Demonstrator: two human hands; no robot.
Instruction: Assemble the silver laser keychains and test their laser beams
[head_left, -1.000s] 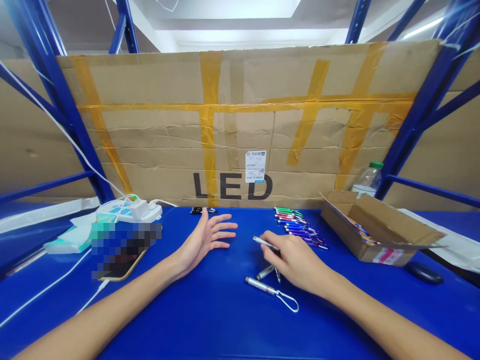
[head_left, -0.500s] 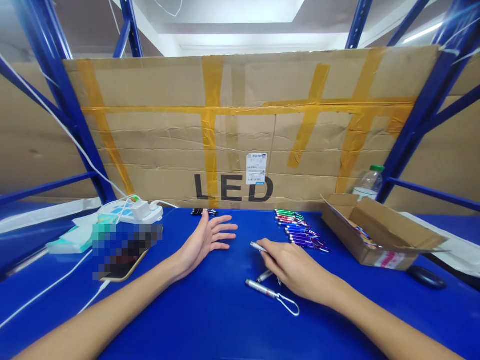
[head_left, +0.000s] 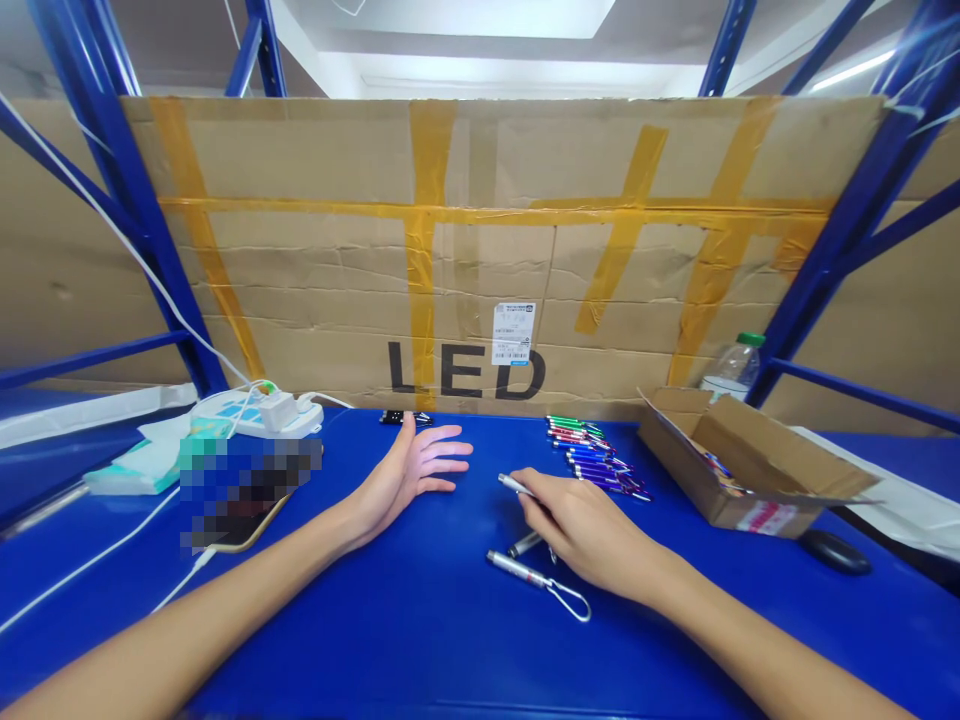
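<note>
My left hand [head_left: 409, 475] is held open with its fingers spread, palm facing right, holding nothing. Between the fingers of my right hand [head_left: 574, 515] is a silver penlight [head_left: 514, 484], its end pointing left. Below that hand lies a second silver penlight [head_left: 525, 544], partly hidden by the fingers. A third silver penlight [head_left: 516, 568] with a looped clip rests nearer on the blue table [head_left: 420, 640]. Beyond my right hand, several coloured penlights [head_left: 596, 460] lie in a column, green, red, blue and purple. Some black penlights [head_left: 405, 417] lie behind my left hand.
An open cardboard box [head_left: 720, 475] with small items stands at the right, beside a black mouse [head_left: 836, 551] and a bottle [head_left: 733, 366]. At the left are a phone [head_left: 255, 500], a tissue pack [head_left: 135, 470], a power strip [head_left: 292, 415] and white cables. Cardboard closes the back.
The view has shifted slightly. Both hands keep nearly the same pose, and my right hand still holds the silver penlight.
</note>
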